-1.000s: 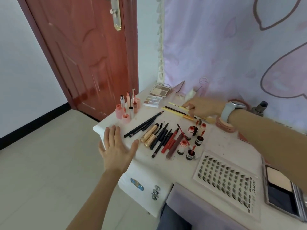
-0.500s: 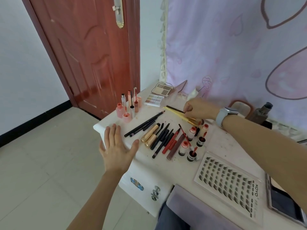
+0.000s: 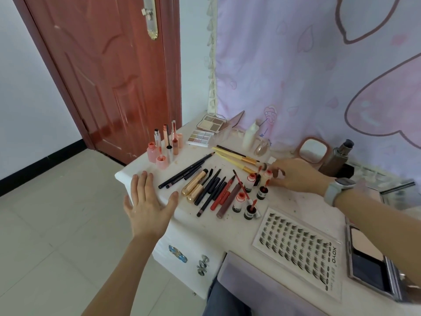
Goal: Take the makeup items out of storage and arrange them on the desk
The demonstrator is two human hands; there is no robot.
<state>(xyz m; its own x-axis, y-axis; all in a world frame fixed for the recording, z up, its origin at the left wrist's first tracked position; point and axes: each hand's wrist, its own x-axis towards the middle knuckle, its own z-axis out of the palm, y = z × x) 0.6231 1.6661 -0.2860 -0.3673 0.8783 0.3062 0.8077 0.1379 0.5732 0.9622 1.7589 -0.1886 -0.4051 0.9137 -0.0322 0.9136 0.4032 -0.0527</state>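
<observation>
Makeup covers the white tabletop (image 3: 296,208), seen from the one head view. Her left hand (image 3: 148,206) lies flat near the front left corner, fingers straight and spread, holding nothing. Her right hand (image 3: 293,176), a watch (image 3: 337,190) on the wrist, reaches across to a small red-capped bottle (image 3: 268,174) and touches it with curled fingertips; whether they actually pinch it I cannot tell. Beside it stand more little bottles (image 3: 250,181), with two yellow brushes (image 3: 237,157) just behind. Pencils and gold tubes (image 3: 196,185) lie side by side in the middle. Pink lip glosses (image 3: 164,147) stand upright at the far left, eyeshadow palettes (image 3: 205,133) behind them. A lash sheet (image 3: 298,249) lies at the front, a compact (image 3: 369,261) to its right.
</observation>
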